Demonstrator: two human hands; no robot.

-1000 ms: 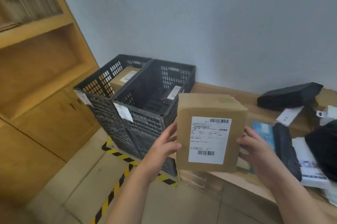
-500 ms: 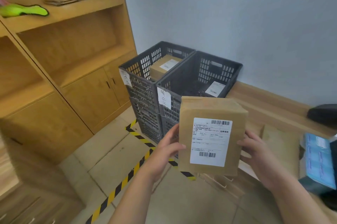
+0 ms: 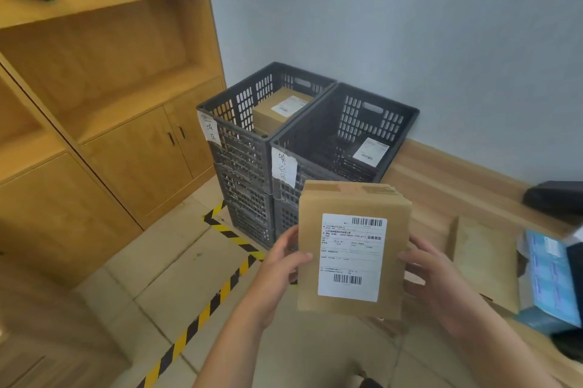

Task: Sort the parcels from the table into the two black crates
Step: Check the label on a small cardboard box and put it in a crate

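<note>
Since a second ago the view has swung left and nearer the crates, so the wooden shelving now fills the left side, while the brown parcel [image 3: 351,248] stays upright between both hands. Left hand [image 3: 280,264] grips its left edge, right hand [image 3: 432,277] its right edge, label facing the wearer, near and in front of the crates.

Judging from this, the step in hand is reading the label to choose a crate. Each carries a handwritten paper tag: the left crate [image 3: 236,106] already holds a brown box, the right crate [image 3: 315,135] a dark parcel with a white label. Next the parcel needs lifting over a rim and lowering in.

More parcels lie on the wooden worktop [image 3: 441,179] at right. Hazard tape [image 3: 220,289] crosses the tiled floor; a pale wall stands behind.
</note>
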